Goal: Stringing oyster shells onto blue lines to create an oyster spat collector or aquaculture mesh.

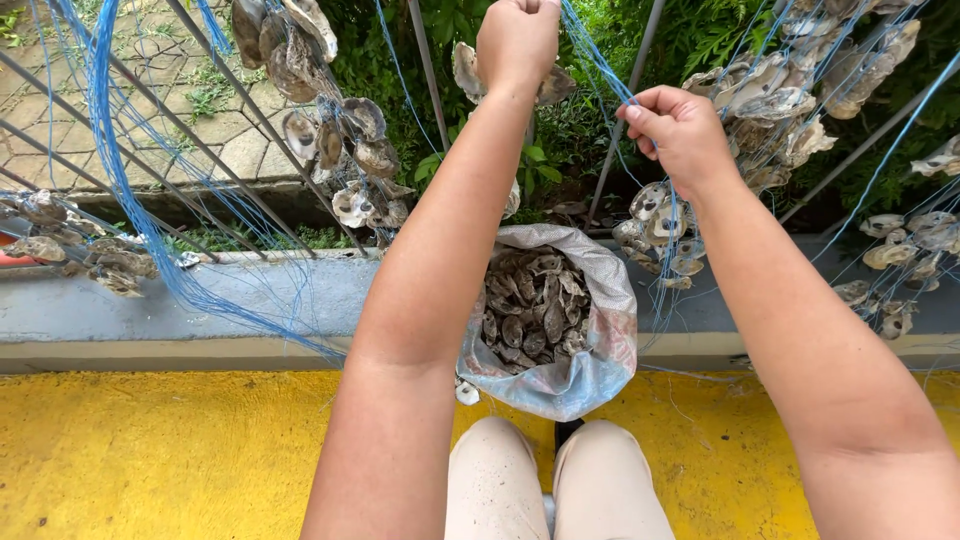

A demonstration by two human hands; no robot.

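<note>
My left hand (517,42) is raised at the top of the view, closed in a fist around thin blue strings (585,45). To its right, my right hand (680,130) pinches the same bundle of blue strings between thumb and fingers. A short strand of oyster shells (660,235) dangles on the strings just under my right hand. Below and between my arms sits an open woven sack (600,350), filled with loose grey oyster shells (530,310).
Strands of strung shells (340,150) hang from a slanted metal railing (250,110) at left, and more hang at upper right (770,95). Loose blue cord (130,200) drapes at left. A grey concrete curb (200,300) borders the yellow floor (170,450). My knees (555,480) are below.
</note>
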